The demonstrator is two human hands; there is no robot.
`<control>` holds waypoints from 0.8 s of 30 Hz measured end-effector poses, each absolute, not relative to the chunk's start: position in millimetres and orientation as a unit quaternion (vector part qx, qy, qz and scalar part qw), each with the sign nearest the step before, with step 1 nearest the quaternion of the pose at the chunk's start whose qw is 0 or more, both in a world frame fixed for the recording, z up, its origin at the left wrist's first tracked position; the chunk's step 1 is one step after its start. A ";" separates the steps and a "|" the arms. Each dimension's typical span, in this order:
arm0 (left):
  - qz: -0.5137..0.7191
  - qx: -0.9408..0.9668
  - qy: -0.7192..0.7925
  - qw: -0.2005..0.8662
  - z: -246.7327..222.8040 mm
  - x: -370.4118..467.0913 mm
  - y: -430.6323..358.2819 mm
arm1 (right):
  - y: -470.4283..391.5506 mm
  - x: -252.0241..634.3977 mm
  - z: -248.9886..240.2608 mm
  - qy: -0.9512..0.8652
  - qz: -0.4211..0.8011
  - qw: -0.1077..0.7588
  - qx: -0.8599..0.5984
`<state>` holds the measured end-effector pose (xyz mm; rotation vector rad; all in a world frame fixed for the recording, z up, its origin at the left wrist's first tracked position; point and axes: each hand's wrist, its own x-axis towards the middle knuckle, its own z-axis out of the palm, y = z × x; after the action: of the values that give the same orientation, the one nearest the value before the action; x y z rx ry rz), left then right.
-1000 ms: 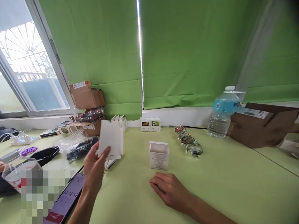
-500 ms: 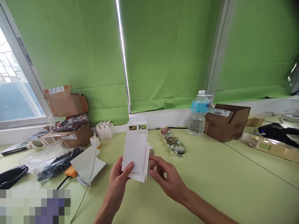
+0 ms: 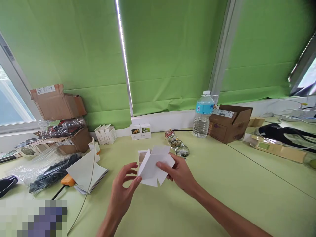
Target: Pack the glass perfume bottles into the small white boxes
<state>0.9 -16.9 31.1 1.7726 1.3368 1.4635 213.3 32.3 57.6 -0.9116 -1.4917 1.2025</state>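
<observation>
Centrally held: partly folded white carton [image 3: 155, 168], between both hands.
Right hand [image 3: 179, 172]: thumb and fingers gripping the carton's right side.
Left hand [image 3: 125, 187]: fingers curved, apart, thumb tip at its left edge.
Small open box [image 3: 142, 155]: partly hidden behind it, eleven o'clock.
Glass ornaments [image 3: 175, 143]: one o'clock.
Water bottle [image 3: 201, 121]: one o'clock, farther.
Paper stack [image 3: 85, 169]: nine o'clock.

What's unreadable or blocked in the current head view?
All in the head view:
- Most of the small open box: behind the white folded card.
- Right hand's gripping fingertips: mostly under that card.
- Whether the left hand grips or only touches: contact partly hidden by the card.
- Fine print on the picture boxes: too small.
- Bottom-left object: pixelated.
- Black item: cut by left edge.
</observation>
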 end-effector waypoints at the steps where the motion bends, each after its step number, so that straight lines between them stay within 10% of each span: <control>1: 0.532 0.669 0.496 0.149 28.4 -2.3 -17.1 | 34.8 217.0 60.4 -0.608 0.489 0.500 -0.376; 9: 0.431 0.789 0.323 -0.296 24.7 -8.8 -32.2 | 47.0 236.9 73.7 -0.575 0.484 0.553 -0.359; 24: 0.457 0.801 0.280 -0.267 30.1 -5.0 -34.5 | 67.3 226.3 117.9 -0.612 0.485 0.530 -0.330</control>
<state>-5.0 -34.5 30.1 3.0611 1.0690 1.7445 226.3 67.3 117.9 -0.7889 -1.4612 1.1574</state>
